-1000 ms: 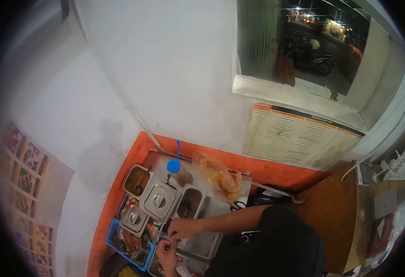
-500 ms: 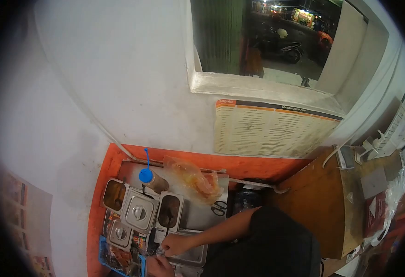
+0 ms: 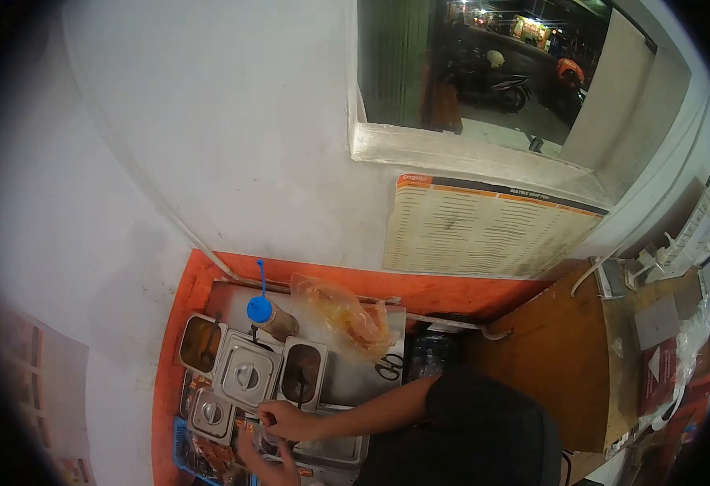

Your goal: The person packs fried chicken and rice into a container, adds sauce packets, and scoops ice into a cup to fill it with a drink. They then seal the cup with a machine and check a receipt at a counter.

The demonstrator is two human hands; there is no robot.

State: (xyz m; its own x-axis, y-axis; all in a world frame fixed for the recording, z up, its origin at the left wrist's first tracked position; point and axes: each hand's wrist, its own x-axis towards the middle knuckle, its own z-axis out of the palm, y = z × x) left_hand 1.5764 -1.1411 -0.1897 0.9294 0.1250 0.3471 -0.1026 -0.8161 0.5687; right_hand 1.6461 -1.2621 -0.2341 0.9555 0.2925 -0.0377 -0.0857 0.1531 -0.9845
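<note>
My right hand (image 3: pixel 287 421) reaches in from the right with its fingers curled in a pinch, over the front edge of the metal pans. Just below it is my left hand (image 3: pixel 267 463), fingers and thumb around a small clear item, perhaps plastic, too small to make out. Near the hands are a small lidded steel pan (image 3: pixel 211 415), a larger lidded pan (image 3: pixel 247 374) and an open pan of dark sauce (image 3: pixel 303 368) with a utensil in it. A blue basket (image 3: pixel 182 445) holding packets lies to the left.
A blue-capped bottle (image 3: pixel 274 319), a plastic bag with orange contents (image 3: pixel 347 320) and black-handled scissors (image 3: pixel 389 367) lie behind the pans. Another open pan (image 3: pixel 201 343) stands at left. A wooden cabinet (image 3: pixel 533 373) is on the right, and a printed sheet (image 3: pixel 488 227) hangs below the window.
Both hands have moved up and slightly left, closer to the small lidded pan. My left hand has risen further into view, its fingers now more spread. The camera view has shifted slightly.
</note>
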